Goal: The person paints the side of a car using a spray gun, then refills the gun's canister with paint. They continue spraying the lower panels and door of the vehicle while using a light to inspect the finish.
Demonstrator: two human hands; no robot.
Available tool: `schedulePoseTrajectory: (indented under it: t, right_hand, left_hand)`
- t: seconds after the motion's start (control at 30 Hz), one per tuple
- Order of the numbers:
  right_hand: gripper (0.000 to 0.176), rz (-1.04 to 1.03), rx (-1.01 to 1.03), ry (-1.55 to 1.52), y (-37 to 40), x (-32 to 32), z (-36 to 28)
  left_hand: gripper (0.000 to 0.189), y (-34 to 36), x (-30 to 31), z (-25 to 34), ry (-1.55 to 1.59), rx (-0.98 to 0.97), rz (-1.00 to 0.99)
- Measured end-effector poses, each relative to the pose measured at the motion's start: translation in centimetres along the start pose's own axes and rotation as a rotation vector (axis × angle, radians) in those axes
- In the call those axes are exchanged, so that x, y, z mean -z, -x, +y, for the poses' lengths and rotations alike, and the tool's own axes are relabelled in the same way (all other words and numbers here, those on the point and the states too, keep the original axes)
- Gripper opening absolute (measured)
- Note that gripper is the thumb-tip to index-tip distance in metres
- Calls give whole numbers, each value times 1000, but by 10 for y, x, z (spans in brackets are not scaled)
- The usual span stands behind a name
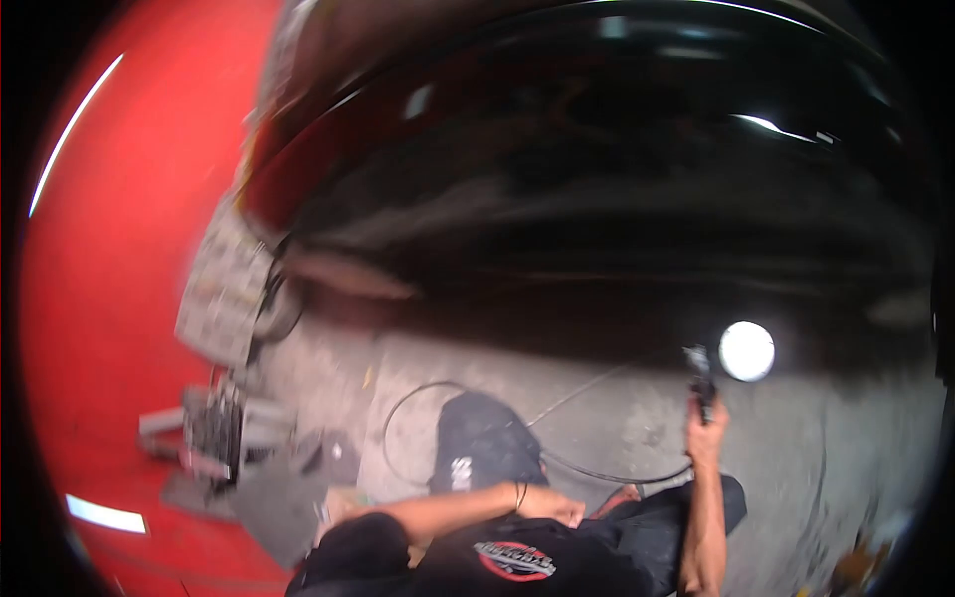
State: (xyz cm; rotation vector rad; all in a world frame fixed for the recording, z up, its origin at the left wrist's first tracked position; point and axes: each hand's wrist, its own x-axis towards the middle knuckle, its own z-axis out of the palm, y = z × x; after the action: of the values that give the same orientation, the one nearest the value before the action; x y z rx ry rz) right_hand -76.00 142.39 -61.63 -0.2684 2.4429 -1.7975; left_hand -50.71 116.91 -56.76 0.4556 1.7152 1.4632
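Observation:
My right hand (706,430) is closed around the dark handle of what looks like a spray gun (700,373), held upright in front of the glossy black car panel (597,239). A bright white round cup lid (746,351) shows just right of the gun. Near my right wrist passes a black hose (617,478). My left hand (555,505) rests across my lap below my chest, fingers curled in and nothing showing in them. A dark band circles the left wrist.
A large red car body (139,199) fills the left side. Beside it stand a grey paper-covered block (224,289) and a metal stand (214,433). The hose loops over the concrete floor (328,388) around my dark-clothed knee (482,438). Small clutter (860,567) lies at lower right.

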Motion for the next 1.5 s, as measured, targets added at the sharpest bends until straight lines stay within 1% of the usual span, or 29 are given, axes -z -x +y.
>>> schedulePoseTrajectory:
  t: [0.03,0.07,0.13,0.23,0.33,0.37,0.47,0.5,0.53,0.57,0.6,0.63,0.7,0.77,0.87,1.0,1.03,1.07,1.13,1.2,1.23,1.3,1.33,1.37,1.4,1.43,1.47,1.5]
  right_hand:
    - [20,-8,18,59,-6,-5,6]
    - [23,7,21,0,-12,-13,22]
    - [28,21,59,16,-21,-21,41]
    - [30,17,33,42,-28,-23,48]
    - [31,3,49,16,-38,-29,70]
    - [30,-4,62,43,-33,-28,62]
    - [29,-35,86,84,-23,-23,47]
    - [28,-39,95,85,-22,-22,45]
    - [28,-42,101,83,-22,-19,46]
    - [27,-42,110,80,-23,-18,53]
    - [26,-40,121,72,-25,-20,60]
    - [25,-65,53,80,-26,-17,60]
    - [24,-80,46,100,-29,-18,51]
    - [23,-84,33,104,-27,-19,44]
    - [22,-63,63,66,-24,-23,34]
    - [20,-68,113,19,-22,-31,21]
    - [20,-111,61,53,-22,-28,14]
    - [20,-110,78,45,-22,-28,13]
    - [20,-121,101,30,-19,-29,12]
    - [20,-159,88,45,-17,-27,7]
    - [21,-177,77,49,-15,-27,5]
    - [22,-187,94,44,-7,-30,2]
    - [22,-199,105,40,-4,-31,0]
    - [23,-222,89,43,-1,-31,-2]
    - [25,-244,77,45,1,-31,-4]
    - [26,-269,67,48,2,-31,-6]
    - [28,-281,72,35,4,-32,-10]
    - [29,-291,79,25,6,-34,-15]
  left_hand:
    - [30,11,13,-23,-112,55,74]
    - [37,20,33,-44,-203,125,10]
    - [33,38,56,-57,51,300,-106]
    - [35,40,50,-64,161,71,16]
    - [34,32,38,-46,899,115,501]
    - [33,38,39,-45,1156,120,490]
    - [30,57,45,-78,23,268,-144]
    - [29,58,34,-91,-170,123,-330]
    - [38,56,26,-64,297,-76,-424]
    - [44,49,30,-31,376,-99,-362]
    - [51,40,35,-2,450,-119,-299]
    - [59,27,33,17,508,-256,-144]
    - [40,-6,9,56,743,-423,231]
    - [14,-24,-1,89,813,-571,420]
    - [18,-28,-6,108,749,-760,396]
    - [24,0,-34,190,657,-898,283]
    - [25,0,-28,192,576,-928,221]
    - [26,-1,-22,193,495,-960,160]
    - [28,-4,4,168,246,-996,-40]
    - [26,17,-1,123,-38,-521,142]
    - [22,27,10,121,-193,-434,330]
    - [16,47,32,117,-473,-165,651]
    - [20,60,40,110,-543,111,808]
    - [33,75,50,94,-703,291,927]
    - [37,93,53,67,-903,464,1029]
    - [35,105,50,36,-1009,690,1191]
    - [37,120,51,-2,-947,850,1289]
    - [35,138,50,-53,-909,870,1389]
